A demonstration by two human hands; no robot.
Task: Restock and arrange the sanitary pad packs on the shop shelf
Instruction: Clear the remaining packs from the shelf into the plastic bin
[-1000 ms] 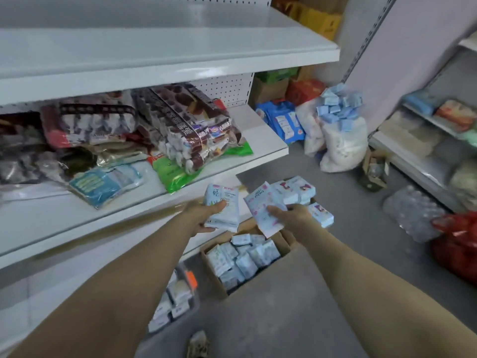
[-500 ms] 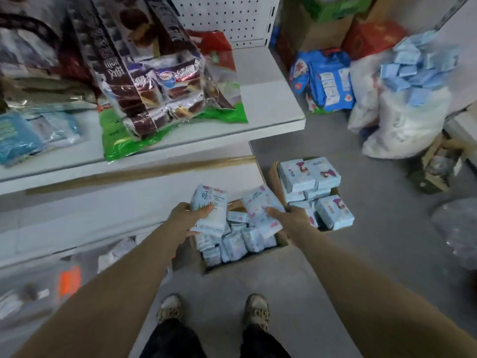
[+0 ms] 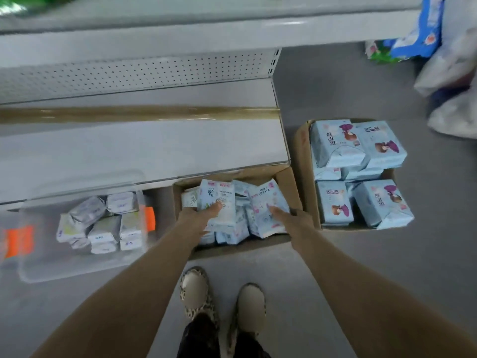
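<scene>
Thumb pressed across its front, the left grip [image 3: 198, 218] clasps the left pack [image 3: 219, 200] by its lower end, holding it upright with the print facing up; the right grip [image 3: 293, 218] grasps the right pack [image 3: 268, 202] the same way, tilted toward its neighbour. Both sit at lower centre of the frame, just above the open carton [image 3: 290, 180] they likely belong to, so holding them low and face-up probably serves to read or sort them before shelving. Each is a soft, slightly glossy plastic pillow, pale blue-white, the left printed green, the right pink; such wrapping should give under pressure and slip if pinched lightly. More of that kind lie jumbled in the brown card carton. Right of it a second carton [image 3: 300, 151] holds bigger blue packs [image 3: 335, 146], stacked squarely. At lower left a clear tub [image 3: 77, 267] holds small whitish packs [image 3: 103, 226]. Across the middle runs the smooth grey metal shelf [image 3: 142, 151], the likely destination, with a pegboard back [image 3: 129, 73] above it.
</scene>
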